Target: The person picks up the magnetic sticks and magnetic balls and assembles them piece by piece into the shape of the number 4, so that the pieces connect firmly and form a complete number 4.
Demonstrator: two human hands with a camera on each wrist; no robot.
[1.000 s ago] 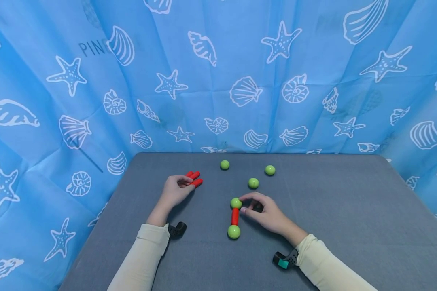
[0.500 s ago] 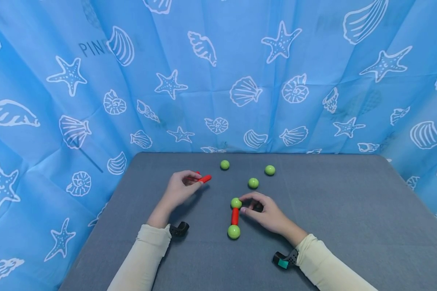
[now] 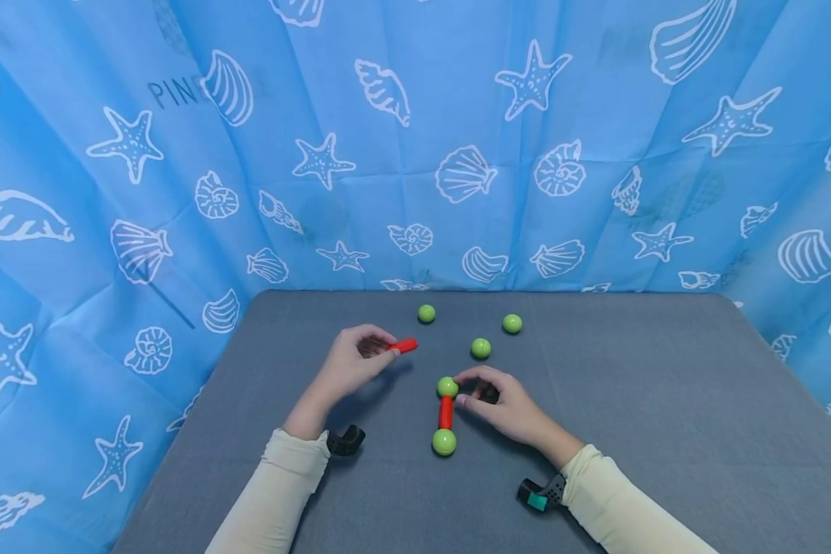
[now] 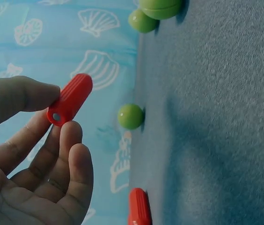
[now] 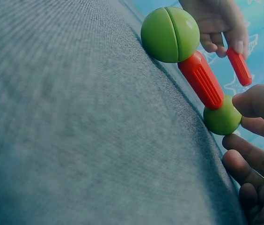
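Observation:
My left hand [image 3: 353,365] pinches a red ribbed rod [image 4: 71,99] between thumb and fingers, raised over the table. A hole shows in the rod's near end. Another red rod [image 4: 139,206] lies on the table, hidden by the hand in the head view. Two green balls joined by a red rod [image 3: 446,412] form a dumbbell shape on the table. My right hand [image 3: 505,408] holds the far green ball [image 3: 447,387] at its right side with thumb and index finger. The near green ball [image 3: 445,442] is untouched.
Three loose green balls, a left one [image 3: 426,313], a middle one [image 3: 481,348] and a right one [image 3: 512,324], sit toward the back of the grey table [image 3: 630,400]. Behind it hangs a blue shell-print curtain [image 3: 415,154].
My left hand has picked up one red rod from the group at the left and carried it to the right. The right hand and the joined piece have stayed put.

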